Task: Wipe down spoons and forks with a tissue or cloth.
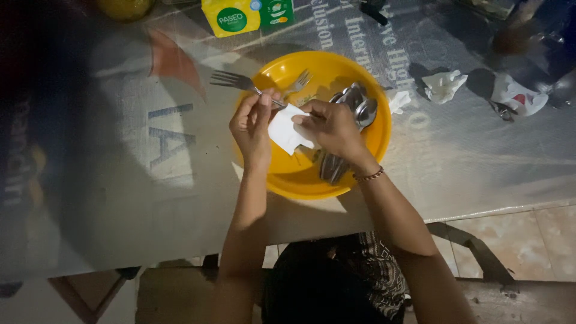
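A fork [240,82] is pinched by its handle in the clenched grip of the left hand [252,123] over the yellow bowl [372,144], and a white tissue [288,131] is grasped in the right hand [333,127] and pressed to that handle. The fork could be dropped onto the spoons [354,108] if the thin handle is squeezed too loosely. The worktop [120,180] is covered with a printed sheet, 2 crumpled tissues [443,85] are left on it, and the room is dim, with pale floor tiles [528,240].

a yellow box-shaped tissue package [230,17] with a round green label stands at the table's far edge, touching a smaller green package [277,12] on its right, both cut off by the frame.
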